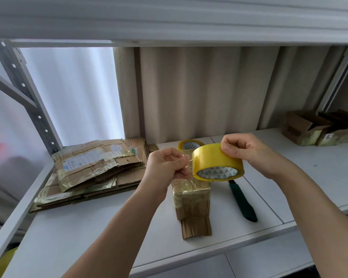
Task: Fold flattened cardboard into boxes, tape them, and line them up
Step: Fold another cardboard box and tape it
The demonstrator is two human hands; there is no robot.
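Note:
My right hand [247,152] grips a yellow tape roll [217,162] above the white shelf [88,227]. My left hand [167,165] pinches the clear free end of the tape just left of the roll. Directly below stands a small folded cardboard box [192,199], wrapped in old tape, with a flap lying toward me. A stack of flattened cardboard [92,169] lies at the left of the shelf. A second yellow tape roll [189,145] sits behind my hands.
A green-handled cutter [242,201] lies on the shelf right of the small box. Folded boxes [307,127] stand at the far right. A metal upright [28,97] rises at the left; a curtain hangs behind and an upper shelf overhead.

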